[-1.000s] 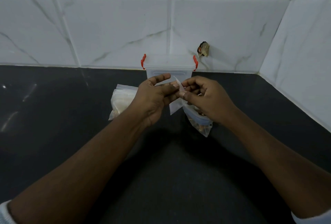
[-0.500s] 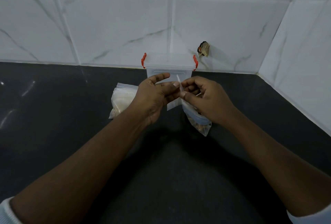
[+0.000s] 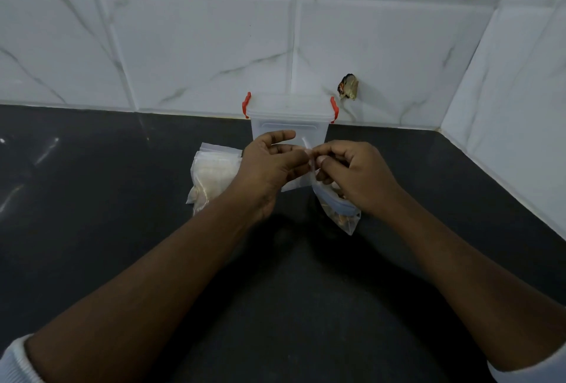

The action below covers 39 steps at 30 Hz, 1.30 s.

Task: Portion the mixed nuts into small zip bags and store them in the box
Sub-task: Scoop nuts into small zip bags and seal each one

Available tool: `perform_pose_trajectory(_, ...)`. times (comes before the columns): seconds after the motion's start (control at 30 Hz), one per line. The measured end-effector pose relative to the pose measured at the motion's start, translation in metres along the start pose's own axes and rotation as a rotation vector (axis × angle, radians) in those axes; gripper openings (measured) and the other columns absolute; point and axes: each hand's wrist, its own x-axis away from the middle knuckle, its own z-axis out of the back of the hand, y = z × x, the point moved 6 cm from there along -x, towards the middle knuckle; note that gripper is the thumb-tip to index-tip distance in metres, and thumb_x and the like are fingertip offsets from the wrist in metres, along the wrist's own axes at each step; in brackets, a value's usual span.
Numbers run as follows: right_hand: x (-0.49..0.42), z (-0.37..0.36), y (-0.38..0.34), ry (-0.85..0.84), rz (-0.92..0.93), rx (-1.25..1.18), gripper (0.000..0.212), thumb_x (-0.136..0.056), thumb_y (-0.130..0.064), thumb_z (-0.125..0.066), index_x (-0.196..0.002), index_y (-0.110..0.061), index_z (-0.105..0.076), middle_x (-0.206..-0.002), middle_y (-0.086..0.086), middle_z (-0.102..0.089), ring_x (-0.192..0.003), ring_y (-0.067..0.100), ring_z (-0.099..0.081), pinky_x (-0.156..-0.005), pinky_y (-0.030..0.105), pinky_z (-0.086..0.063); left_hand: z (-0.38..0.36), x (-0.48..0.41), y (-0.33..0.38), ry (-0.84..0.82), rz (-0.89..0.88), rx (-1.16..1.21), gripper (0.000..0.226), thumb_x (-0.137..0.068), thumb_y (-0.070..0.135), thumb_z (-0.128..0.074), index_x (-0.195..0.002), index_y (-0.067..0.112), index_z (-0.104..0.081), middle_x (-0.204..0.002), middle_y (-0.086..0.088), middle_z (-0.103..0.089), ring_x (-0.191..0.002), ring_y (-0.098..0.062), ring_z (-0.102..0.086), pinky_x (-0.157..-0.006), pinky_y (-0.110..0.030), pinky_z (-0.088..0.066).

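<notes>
On my feed, the left hand (image 3: 269,168) and right hand (image 3: 358,177) pinch the top of a clear small zip bag (image 3: 298,182) above the dark desk (image 3: 122,198). A bag of mixed nuts (image 3: 343,217) shows beneath the right hand. The lidded box (image 3: 289,120) stands behind, against the wall (image 3: 199,45).
</notes>
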Motion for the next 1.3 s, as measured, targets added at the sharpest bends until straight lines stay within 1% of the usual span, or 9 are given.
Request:
perform_pose_trajectory(0.1,0.0012,0.0003,-0.0020,0.000,-0.001,-0.024,0.016,-0.099,-0.020,-0.067,-0.109,-0.013,-0.077,-0.088,-0.003,-0.076,-0.078,0.008,-0.073,-0.075,0.030,-0.062,0.0016,-0.0015,-0.0009,0.003,-0.024,-0.054,0.046,-0.086,-0.004,-0.073,-0.128,0.011,-0.061,-0.099,-0.012,-0.076,-0.095,-0.026,-0.075,-0.087,-0.042,-0.062)
perform_pose_trajectory(0.23,0.0004,0.0025,0.0009,0.024,-0.028,-0.048,0.013,-0.098,-0.017,-0.069,-0.107,-0.020,-0.077,-0.088,0.000,-0.077,-0.078,0.017,-0.074,-0.073,0.042,-0.063,0.0016,-0.0012,0.0011,-0.004,-0.046,-0.072,0.045,-0.086,-0.003,-0.074,-0.126,0.012,-0.062,-0.094,-0.007,-0.077,-0.095,-0.023,-0.075,-0.087,-0.040,-0.062)
perform_pose_trajectory(0.33,-0.0016,0.0042,0.0044,0.025,-0.054,-0.060,0.020,-0.099,-0.013,-0.064,-0.106,-0.027,-0.078,-0.089,-0.006,-0.077,-0.081,0.013,-0.072,-0.073,0.034,-0.062,0.0021,-0.0008,0.0027,-0.005,-0.061,-0.071,0.046,-0.085,-0.004,-0.074,-0.126,0.013,-0.061,-0.093,-0.006,-0.076,-0.094,-0.021,-0.075,-0.086,-0.039,-0.062)
perform_pose_trajectory(0.4,-0.0023,0.0041,0.0051,0.015,-0.059,-0.036,0.022,-0.099,-0.011,-0.063,-0.108,-0.023,-0.079,-0.089,-0.006,-0.076,-0.079,0.010,-0.071,-0.073,0.031,-0.060,0.0028,-0.0011,0.0036,0.001,-0.067,-0.085,0.046,-0.086,-0.004,-0.074,-0.127,0.013,-0.061,-0.094,-0.006,-0.077,-0.094,-0.020,-0.076,-0.085,-0.039,-0.062)
perform_pose_trajectory(0.6,-0.0010,0.0023,0.0045,0.041,-0.053,-0.001,0.017,-0.096,-0.007,-0.064,-0.102,-0.015,-0.078,-0.087,-0.001,-0.076,-0.078,0.016,-0.073,-0.075,0.045,-0.062,0.0006,-0.0005,0.0010,-0.012,-0.067,-0.100,0.045,-0.087,-0.003,-0.074,-0.128,0.011,-0.061,-0.097,-0.008,-0.077,-0.095,-0.022,-0.075,-0.084,-0.039,-0.063)
perform_pose_trajectory(0.7,-0.0011,0.0031,0.0031,0.056,-0.030,0.025,0.012,-0.095,-0.012,-0.068,-0.100,-0.017,-0.078,-0.081,-0.003,-0.074,-0.071,0.012,-0.070,-0.070,0.040,-0.061,0.0007,-0.0014,0.0004,-0.016,-0.058,-0.088,0.045,-0.087,-0.002,-0.074,-0.128,0.011,-0.061,-0.099,-0.011,-0.077,-0.096,-0.023,-0.075,-0.086,-0.042,-0.062)
perform_pose_trajectory(0.9,-0.0010,0.0010,0.0005,0.038,0.007,0.046,0.010,-0.094,-0.015,-0.073,-0.103,-0.015,-0.078,-0.079,-0.005,-0.074,-0.066,0.006,-0.068,-0.061,0.021,-0.056,-0.0007,-0.0004,-0.0007,-0.034,-0.065,-0.051,0.048,-0.086,-0.001,-0.076,-0.129,0.007,-0.059,-0.093,-0.011,-0.078,-0.091,-0.025,-0.077,-0.086,-0.042,-0.062)
perform_pose_trajectory(1.17,-0.0003,0.0013,0.0029,0.055,-0.040,0.006,0.008,-0.097,-0.017,-0.071,-0.100,-0.014,-0.077,-0.081,0.001,-0.075,-0.069,0.014,-0.071,-0.065,0.034,-0.063,0.0007,0.0010,-0.0002,0.004,-0.054,-0.039,0.046,-0.087,-0.003,-0.074,-0.129,0.006,-0.058,-0.099,-0.017,-0.076,-0.087,-0.025,-0.077,-0.077,-0.035,-0.064)
perform_pose_trajectory(1.3,-0.0010,0.0024,0.0023,0.081,-0.030,0.051,0.006,-0.096,-0.014,-0.069,-0.093,-0.014,-0.074,-0.079,-0.002,-0.071,-0.068,0.009,-0.066,-0.065,0.028,-0.059,0.0013,0.0006,-0.0019,0.019,-0.054,-0.070,0.044,-0.088,-0.003,-0.073,-0.129,0.007,-0.059,-0.094,-0.015,-0.077,-0.086,-0.025,-0.077,-0.072,-0.033,-0.063)
